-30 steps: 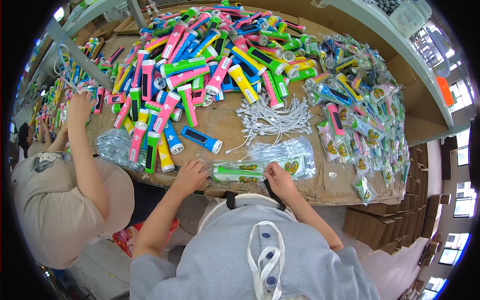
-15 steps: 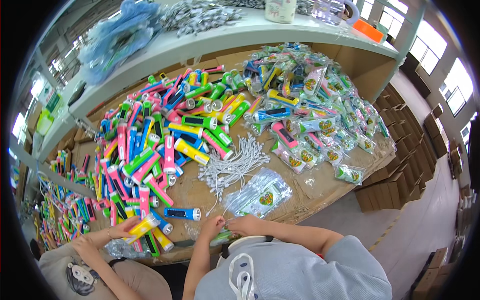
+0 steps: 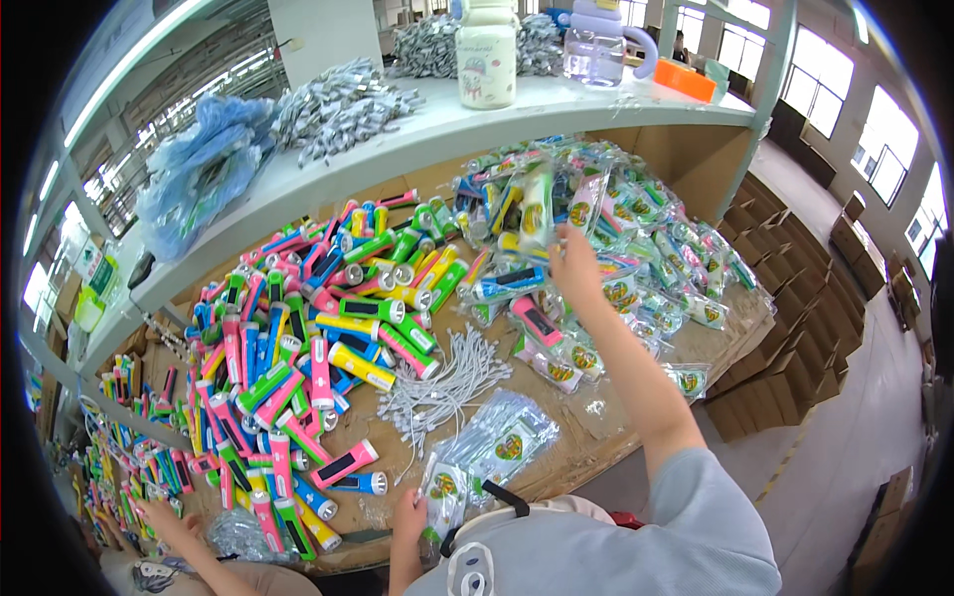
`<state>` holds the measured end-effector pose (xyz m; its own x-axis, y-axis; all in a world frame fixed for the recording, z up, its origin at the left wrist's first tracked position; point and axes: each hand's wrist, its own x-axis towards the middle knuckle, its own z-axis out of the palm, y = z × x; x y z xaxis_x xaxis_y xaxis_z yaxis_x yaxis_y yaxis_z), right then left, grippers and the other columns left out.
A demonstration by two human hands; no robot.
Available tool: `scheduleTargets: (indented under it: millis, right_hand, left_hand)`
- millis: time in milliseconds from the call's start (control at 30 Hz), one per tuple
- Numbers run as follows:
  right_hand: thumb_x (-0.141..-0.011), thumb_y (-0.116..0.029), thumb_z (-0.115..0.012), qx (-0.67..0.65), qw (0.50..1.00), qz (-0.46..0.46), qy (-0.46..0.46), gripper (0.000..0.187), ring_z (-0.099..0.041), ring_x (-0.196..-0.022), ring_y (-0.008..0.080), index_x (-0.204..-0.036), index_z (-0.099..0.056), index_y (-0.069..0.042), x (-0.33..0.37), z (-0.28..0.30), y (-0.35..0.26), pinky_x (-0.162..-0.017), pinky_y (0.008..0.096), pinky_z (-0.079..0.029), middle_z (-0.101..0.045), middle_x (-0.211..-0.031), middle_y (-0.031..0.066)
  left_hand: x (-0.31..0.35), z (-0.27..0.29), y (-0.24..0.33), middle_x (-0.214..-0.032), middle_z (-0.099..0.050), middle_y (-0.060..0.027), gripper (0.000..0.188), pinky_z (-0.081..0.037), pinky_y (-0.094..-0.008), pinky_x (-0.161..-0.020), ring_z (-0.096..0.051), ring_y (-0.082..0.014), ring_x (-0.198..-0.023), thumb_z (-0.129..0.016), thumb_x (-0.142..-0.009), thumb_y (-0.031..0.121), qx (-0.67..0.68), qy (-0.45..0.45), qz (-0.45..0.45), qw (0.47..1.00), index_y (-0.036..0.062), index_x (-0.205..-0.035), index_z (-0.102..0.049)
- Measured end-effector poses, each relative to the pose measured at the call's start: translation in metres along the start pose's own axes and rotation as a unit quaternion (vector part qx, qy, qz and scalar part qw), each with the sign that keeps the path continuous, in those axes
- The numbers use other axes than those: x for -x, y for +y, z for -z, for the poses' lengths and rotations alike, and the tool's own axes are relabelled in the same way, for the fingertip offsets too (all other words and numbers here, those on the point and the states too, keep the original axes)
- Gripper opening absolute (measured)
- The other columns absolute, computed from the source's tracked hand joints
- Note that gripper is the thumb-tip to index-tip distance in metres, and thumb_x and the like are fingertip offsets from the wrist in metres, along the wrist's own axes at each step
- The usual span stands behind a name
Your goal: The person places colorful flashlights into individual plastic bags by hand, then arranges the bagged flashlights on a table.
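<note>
My right hand [image 3: 573, 263] is stretched over the heap of bagged flashlights [image 3: 646, 243] at the far right. At its fingertips is a blurred, clear-bagged flashlight [image 3: 538, 211]; whether the fingers grip it cannot be made out. Down at the near table edge, my left hand [image 3: 408, 517] is closed on the side of a clear plastic bag [image 3: 445, 494] with a printed label. A stack of flat clear bags [image 3: 509, 437] lies beside that bag. Beyond it is a bundle of white cables [image 3: 447, 382]. Loose coloured flashlights [image 3: 288, 368] are piled to the left.
A white shelf [image 3: 397, 134] crosses above the table, bearing a cream bottle [image 3: 487, 60], a clear jug [image 3: 593, 50], an orange item [image 3: 685, 81] and blue plastic film [image 3: 204, 169]. A co-worker's hand [image 3: 169, 526] is at lower left. Cardboard boxes [image 3: 775, 348] stand right.
My right hand has moved from the near edge out to the far heap, with a bagged flashlight at its fingers. A pink flashlight now lies by the blue one. The co-worker's hand moved left.
</note>
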<state>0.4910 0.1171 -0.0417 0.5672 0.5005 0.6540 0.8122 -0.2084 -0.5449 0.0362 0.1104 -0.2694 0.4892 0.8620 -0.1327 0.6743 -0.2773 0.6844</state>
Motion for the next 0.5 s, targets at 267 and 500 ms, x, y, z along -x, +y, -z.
scheduleTargets:
  millis: [267,500]
  right_hand:
    - [-0.079,-0.027,-0.055,-0.171,0.838,0.284,-0.434,0.022,-0.060,-0.070,0.0317,-0.085,-0.055,-0.006,0.223,-0.044,-0.101,-0.061,0.0428,-0.047,-0.059,-0.072,0.0116]
    - [-0.080,-0.023,-0.054,-0.157,0.791,0.297,-0.511,0.014,-0.057,-0.069,0.0256,-0.081,-0.052,-0.009,0.235,-0.032,-0.112,-0.061,0.0379,-0.046,-0.055,-0.073,0.0067]
  left_hand:
    - [0.010,0.046,0.115,-0.064,-0.060,-0.0164,0.017,-0.044,-0.0375,-0.054,-0.059,-0.0311,-0.059,-0.061,-0.077,0.018,0.014,0.020,-0.075,0.997,0.0017,-0.077,-0.063]
    - [0.011,0.057,0.124,-0.069,-0.062,-0.0164,0.017,-0.045,-0.0374,-0.055,-0.060,-0.0314,-0.061,-0.063,-0.076,0.020,-0.022,-0.052,-0.047,0.997,0.0032,-0.079,-0.066]
